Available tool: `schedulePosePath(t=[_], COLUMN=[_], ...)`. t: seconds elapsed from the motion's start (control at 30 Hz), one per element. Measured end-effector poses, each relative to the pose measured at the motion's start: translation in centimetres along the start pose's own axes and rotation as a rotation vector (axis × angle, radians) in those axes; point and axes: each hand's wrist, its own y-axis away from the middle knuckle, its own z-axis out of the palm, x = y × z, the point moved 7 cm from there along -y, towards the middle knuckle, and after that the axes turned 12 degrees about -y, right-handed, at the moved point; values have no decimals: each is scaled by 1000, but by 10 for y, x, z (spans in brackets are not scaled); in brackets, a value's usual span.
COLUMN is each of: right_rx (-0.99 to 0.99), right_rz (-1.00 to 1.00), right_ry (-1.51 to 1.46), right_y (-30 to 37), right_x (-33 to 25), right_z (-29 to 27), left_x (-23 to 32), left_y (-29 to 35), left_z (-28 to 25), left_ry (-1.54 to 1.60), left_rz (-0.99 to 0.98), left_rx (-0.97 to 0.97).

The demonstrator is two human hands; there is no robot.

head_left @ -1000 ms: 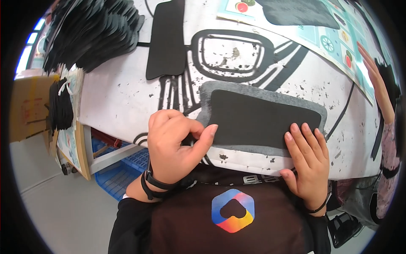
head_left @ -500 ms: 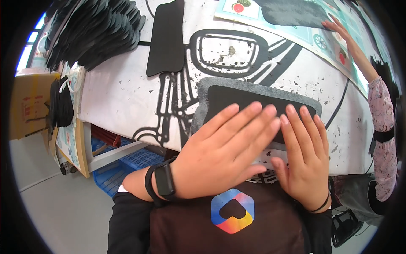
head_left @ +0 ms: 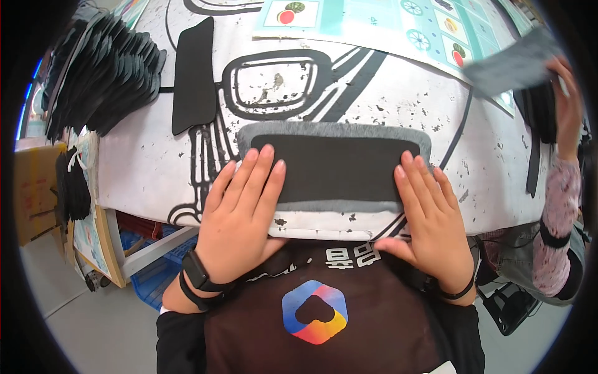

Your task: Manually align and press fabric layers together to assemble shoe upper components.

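Moved since the earlier frame: left hand (head_left: 240, 224), to 8 o'clock on black panel (head_left: 339, 169) — flat, fingers extended, gripping nothing. Right hand (head_left: 436, 227): likewise, 4 o'clock. Black panel: atop grey sheet (head_left: 336, 129), 12 o'clock from torso (head_left: 380, 324). Step, apparently: smoothing; next need, likely: even pressure.

Left hand (head_left: 240, 229) and right hand (head_left: 434, 229) rest palm-down, fingers (head_left: 256, 181) extended forward

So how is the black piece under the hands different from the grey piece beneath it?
The black piece is smaller; the grey piece pokes out around it. The black piece looks plain and dark, the grey piece lighter and mottled. Both are long and flat.
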Motion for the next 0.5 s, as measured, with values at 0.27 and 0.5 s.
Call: schedulePosePath(t=[0.27,0.5], right_rx=[63,479], right_rz=[-286,285], right_ry=[-89,-1120], right_y=[25,42], right_x=[-22,27], right_z=[-21,-46], left_x=[2,-44], left_y=[37,33], left_z=[-33,-39], left_ry=[76,1288], left_rz=[159,-341], left_rx=[289,301])
